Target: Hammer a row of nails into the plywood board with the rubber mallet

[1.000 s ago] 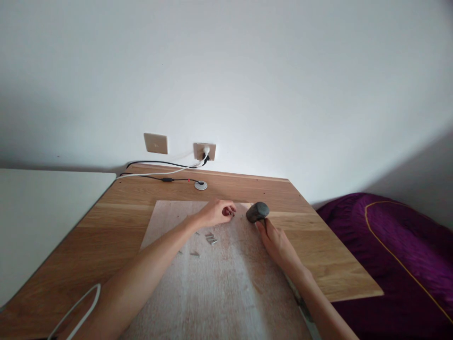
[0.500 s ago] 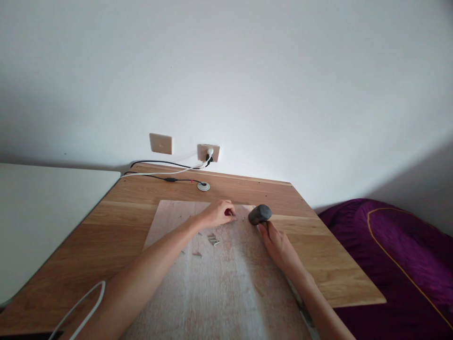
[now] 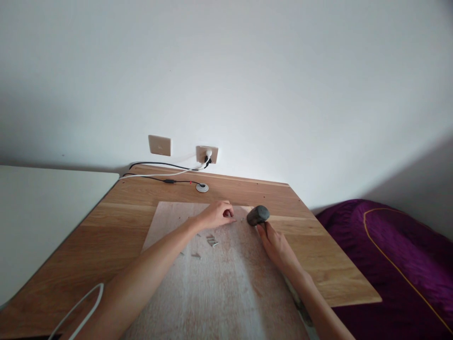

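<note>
Well, the right hand (image 3: 278, 248) grasps a dark hammer (image 3: 257, 215) just beside the left hand (image 3: 215, 215). Its fingers (image 3: 230, 218) pinch low over the board (image 3: 170, 226), any held item too small to tell. Loose nails (image 3: 211, 242) lie nearby.

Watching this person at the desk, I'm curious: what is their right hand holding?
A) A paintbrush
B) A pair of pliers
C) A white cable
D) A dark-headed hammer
D: the right hand is closed around the handle just below the dark-headed hammer, whose head sits above the fingers.
</note>
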Tool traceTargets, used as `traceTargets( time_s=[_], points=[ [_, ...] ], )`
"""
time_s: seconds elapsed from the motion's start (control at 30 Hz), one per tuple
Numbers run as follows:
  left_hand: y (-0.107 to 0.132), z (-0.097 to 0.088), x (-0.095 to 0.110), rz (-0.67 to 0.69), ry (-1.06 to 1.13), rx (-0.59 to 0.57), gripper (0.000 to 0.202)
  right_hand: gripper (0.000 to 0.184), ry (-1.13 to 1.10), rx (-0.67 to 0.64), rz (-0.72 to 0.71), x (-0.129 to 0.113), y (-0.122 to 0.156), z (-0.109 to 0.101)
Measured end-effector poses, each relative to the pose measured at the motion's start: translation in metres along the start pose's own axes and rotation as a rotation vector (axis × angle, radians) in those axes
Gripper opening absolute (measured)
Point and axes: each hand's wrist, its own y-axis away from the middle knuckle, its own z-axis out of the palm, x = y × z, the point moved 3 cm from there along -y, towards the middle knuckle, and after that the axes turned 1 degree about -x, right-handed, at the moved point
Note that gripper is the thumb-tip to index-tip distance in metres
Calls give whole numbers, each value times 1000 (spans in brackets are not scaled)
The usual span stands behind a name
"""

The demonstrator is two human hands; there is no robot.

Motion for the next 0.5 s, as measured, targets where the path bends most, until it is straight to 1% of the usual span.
traceTargets(
  time_s=[0.07, 0.13, 0.3, 0.37, 0.4, 0.5],
  points=[
    [-1, 0, 0, 19, -14, -12, 9, 20, -30, -9, 14, 0, 0, 0],
    [-2, 0, 0, 47, -39, -25, 9, 20, -67, -18, 33, 0, 0, 0],
    [-3, 2, 0, 73, -51, -58, 9, 26, -139, -27, 88, -2, 0, 0],
    [-2, 2, 0, 61, -49, -57, 2, 29, -160, -26, 115, -3, -1, -3],
    [-1, 2, 0, 50, -55, -51, 6, 30, -170, -27, 127, -5, -2, -5],
    [0, 1, -1, 19, -91, -27, 45, 32, -200, -47, 138, -15, -5, -15]
  ],
)
